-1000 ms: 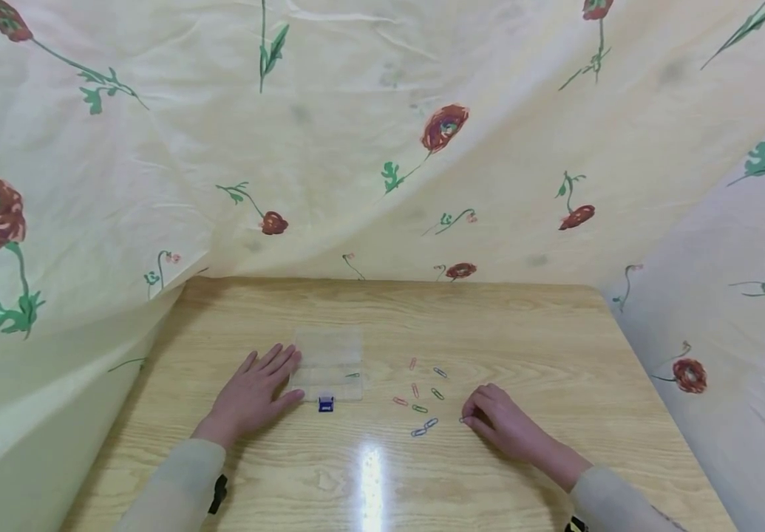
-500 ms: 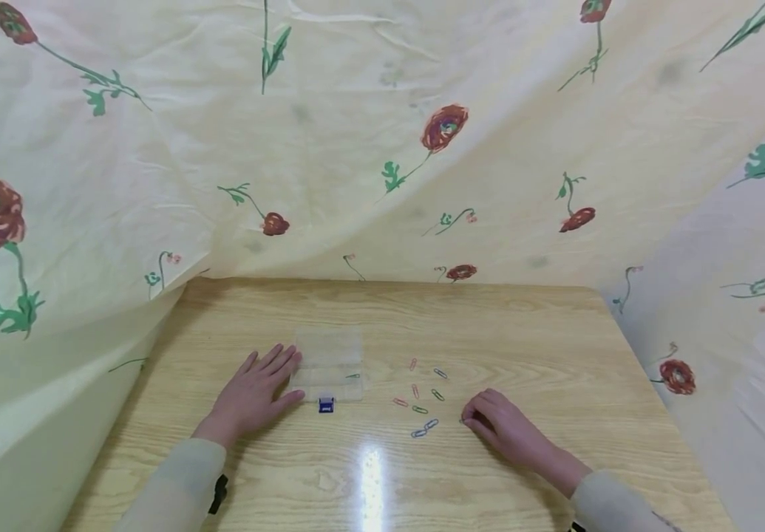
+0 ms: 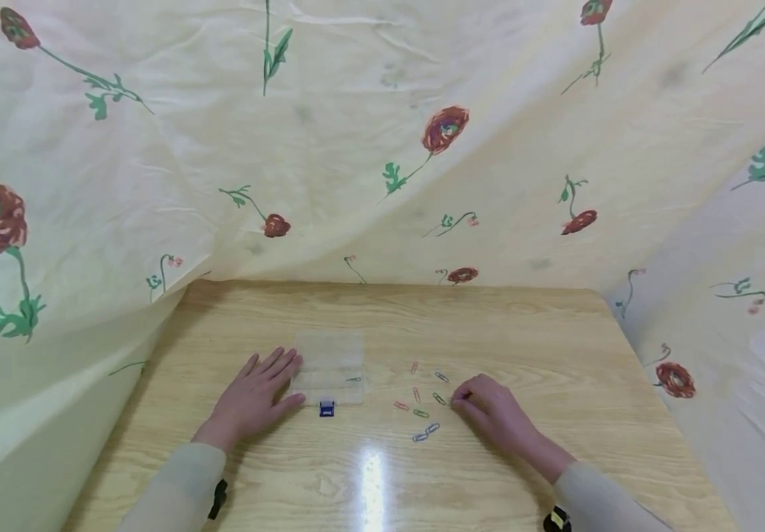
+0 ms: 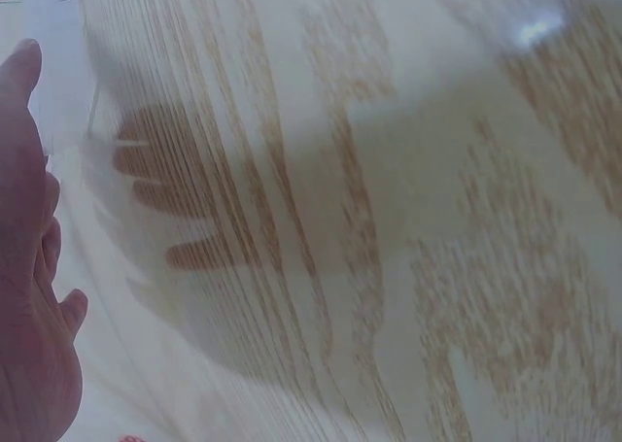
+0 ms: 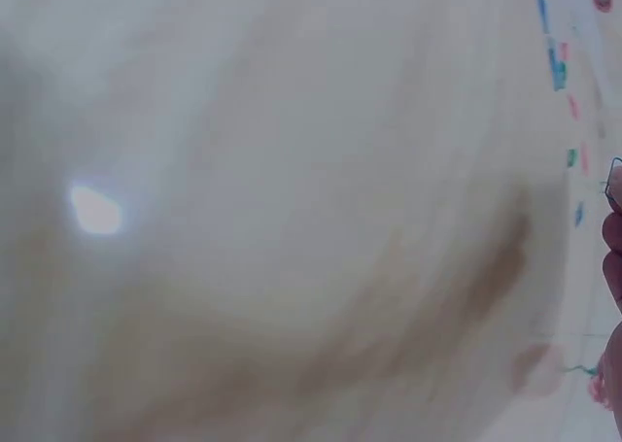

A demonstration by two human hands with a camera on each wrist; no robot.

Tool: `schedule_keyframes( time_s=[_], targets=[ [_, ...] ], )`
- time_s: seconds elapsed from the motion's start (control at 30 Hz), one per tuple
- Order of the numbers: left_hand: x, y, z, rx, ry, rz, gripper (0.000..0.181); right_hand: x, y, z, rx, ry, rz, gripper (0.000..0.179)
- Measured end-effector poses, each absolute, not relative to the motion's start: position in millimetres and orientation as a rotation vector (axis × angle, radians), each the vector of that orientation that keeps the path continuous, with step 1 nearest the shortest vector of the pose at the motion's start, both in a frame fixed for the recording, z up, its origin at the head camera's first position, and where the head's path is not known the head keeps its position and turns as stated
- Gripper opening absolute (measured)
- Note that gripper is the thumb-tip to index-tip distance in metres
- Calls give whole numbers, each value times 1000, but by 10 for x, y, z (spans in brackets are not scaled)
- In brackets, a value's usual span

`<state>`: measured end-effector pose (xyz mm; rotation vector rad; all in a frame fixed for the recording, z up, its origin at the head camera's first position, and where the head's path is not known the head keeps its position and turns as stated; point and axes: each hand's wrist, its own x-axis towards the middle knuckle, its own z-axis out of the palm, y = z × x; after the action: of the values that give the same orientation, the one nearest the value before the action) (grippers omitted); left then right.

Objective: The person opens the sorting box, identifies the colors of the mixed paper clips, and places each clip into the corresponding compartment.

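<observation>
My left hand (image 3: 252, 403) lies flat with spread fingers at the left edge of a clear plastic box (image 3: 329, 347). The fingertips touch the box's side. In a front compartment of the box lies one dark paper clip (image 3: 353, 380). A blue latch (image 3: 327, 408) sits at its front. To the right, my right hand (image 3: 491, 414) pinches a paper clip (image 5: 611, 182) between thumb and index finger; its outline shows at the right rim of the right wrist view. Those fingertips are right beside a green paper clip (image 3: 439, 399) on the table.
Between box and right hand several loose paper clips lie scattered, among them a pink clip (image 3: 401, 406), a green clip (image 3: 420, 414) and a blue clip (image 3: 432, 428). A flowered cloth (image 3: 355, 148) hangs behind and beside the wooden table (image 3: 488, 318). Light glares near the front.
My right hand has moved a little left and away from me, closer to the loose clips, with its pinched clip. My left hand and the box stay put.
</observation>
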<state>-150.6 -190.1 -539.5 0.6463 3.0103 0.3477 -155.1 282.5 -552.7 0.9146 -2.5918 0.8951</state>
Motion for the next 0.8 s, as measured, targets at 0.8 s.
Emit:
schedule_keyframes(
  time_s=[0.8],
  targets=[
    [-1513, -1919, -5457, 643, 3022, 383, 79, -2176, 1623, -5266, 1128, -2346, 1028, 18]
  ],
)
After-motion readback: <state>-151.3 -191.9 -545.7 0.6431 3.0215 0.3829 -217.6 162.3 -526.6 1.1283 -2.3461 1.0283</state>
